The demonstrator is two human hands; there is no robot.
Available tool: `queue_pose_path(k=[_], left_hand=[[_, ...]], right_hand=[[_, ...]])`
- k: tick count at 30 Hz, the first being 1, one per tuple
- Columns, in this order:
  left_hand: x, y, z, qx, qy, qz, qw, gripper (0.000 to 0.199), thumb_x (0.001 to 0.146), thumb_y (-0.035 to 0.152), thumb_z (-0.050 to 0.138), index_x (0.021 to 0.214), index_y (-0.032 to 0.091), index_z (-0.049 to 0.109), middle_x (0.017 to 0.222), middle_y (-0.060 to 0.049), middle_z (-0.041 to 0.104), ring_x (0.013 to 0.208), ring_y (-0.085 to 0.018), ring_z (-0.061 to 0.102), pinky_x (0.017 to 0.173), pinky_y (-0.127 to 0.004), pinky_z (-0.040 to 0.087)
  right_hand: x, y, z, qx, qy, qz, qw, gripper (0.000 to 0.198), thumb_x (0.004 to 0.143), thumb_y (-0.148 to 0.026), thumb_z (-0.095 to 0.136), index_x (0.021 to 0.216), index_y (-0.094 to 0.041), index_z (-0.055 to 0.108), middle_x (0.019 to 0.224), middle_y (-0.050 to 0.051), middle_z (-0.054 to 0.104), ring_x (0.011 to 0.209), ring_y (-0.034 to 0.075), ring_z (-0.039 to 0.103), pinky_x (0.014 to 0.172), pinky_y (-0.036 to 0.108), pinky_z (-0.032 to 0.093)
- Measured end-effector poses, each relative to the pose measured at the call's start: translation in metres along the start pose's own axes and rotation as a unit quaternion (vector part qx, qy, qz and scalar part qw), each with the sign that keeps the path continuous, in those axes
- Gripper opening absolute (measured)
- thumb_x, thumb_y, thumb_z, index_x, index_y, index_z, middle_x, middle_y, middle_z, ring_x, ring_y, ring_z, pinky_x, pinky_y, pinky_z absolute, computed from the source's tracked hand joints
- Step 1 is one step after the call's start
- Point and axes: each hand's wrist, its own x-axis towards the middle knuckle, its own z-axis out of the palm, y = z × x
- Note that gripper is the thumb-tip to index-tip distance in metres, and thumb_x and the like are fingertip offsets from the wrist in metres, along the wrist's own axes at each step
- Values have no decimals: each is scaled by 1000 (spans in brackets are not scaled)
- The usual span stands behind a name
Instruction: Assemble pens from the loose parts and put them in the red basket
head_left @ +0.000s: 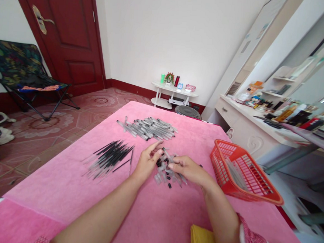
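Note:
Over a loose pile of clear pen caps and small black plugs (169, 185), both hands work close together. My right hand (188, 169) has thumb and fingers closed on a clear pen barrel (167, 154), which points toward my left hand. My left hand (148, 157) is at the pile's left side, thumb and forefinger apart, with nothing clearly held. Beyond the hands lies a heap of clear pen barrels with dark ends (150, 128). To the left, black ink refills (111, 157) are spread in a bundle.
A pink cloth (95, 202) covers the table. At right stands a red plastic basket (248, 162) with clear pieces inside. Yellow cloth (202, 242) lies by my right forearm. Farther off are a folding chair (18, 67), a small white table (178, 89) and a crowded dresser (262, 117).

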Motion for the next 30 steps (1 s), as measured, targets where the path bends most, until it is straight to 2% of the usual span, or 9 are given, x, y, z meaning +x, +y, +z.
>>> queue_pose_path(k=[4,7,12,15,18,21,24,27,30], left_hand=[[2,-2,-2,20,9,16,1000,22,79,25,56,95,16,69,93,-5,68,87,-16,60,79,-26,45],[2,-3,-2,25,11,-2,1000,19,75,22,59,90,17,71,85,-4,68,77,-15,60,72,-24,45],[0,-3,0,62,-8,-3,998,13,74,22,60,80,15,70,77,-3,67,74,-14,58,68,-23,43],[-3,-4,0,108,-5,-3,994,16,77,27,57,72,15,66,68,-1,63,66,-13,54,62,-22,39],[-4,-5,-2,164,8,-5,986,33,83,36,48,60,15,55,56,2,51,57,-11,46,55,-21,32],[-4,-3,-4,185,36,-14,982,42,88,42,37,55,16,44,52,3,41,54,-10,40,52,-21,28],[-4,4,-5,180,41,2,983,40,91,40,30,64,16,47,60,2,48,59,-11,45,56,-22,30],[-5,10,-4,204,-1,34,978,29,89,37,36,76,17,53,69,1,55,65,-11,49,60,-21,32],[-6,7,-2,252,-24,28,967,28,86,36,42,68,17,51,62,2,53,60,-11,47,57,-21,29]], right_hand=[[0,3,-3,-74,-8,-11,997,33,78,-40,53,60,-13,57,48,-6,42,43,6,35,45,19,26],[-2,2,-9,-160,12,-11,987,31,78,-37,53,61,-13,61,50,-5,45,48,7,37,48,20,26],[-10,-10,-16,-357,98,60,927,21,74,-32,56,66,-18,68,54,-2,56,53,9,43,51,21,24],[-12,-17,-13,-427,122,76,893,19,74,-31,55,70,-21,70,60,0,62,54,10,46,50,23,22],[-10,-20,-6,-462,145,74,872,17,74,-31,55,73,-24,71,62,0,64,54,10,48,50,24,19],[-9,-20,-3,-476,154,72,863,17,74,-31,55,73,-25,71,63,0,65,53,10,48,50,24,19],[-9,-20,-4,-476,146,74,864,17,74,-33,55,71,-25,70,63,-1,65,53,10,48,49,24,18],[-10,-20,-5,-483,143,86,860,18,75,-34,55,73,-25,70,65,-1,65,54,10,50,49,24,19],[-10,-19,-4,-494,143,97,852,17,74,-35,55,76,-27,71,65,0,66,58,11,53,50,24,20]])
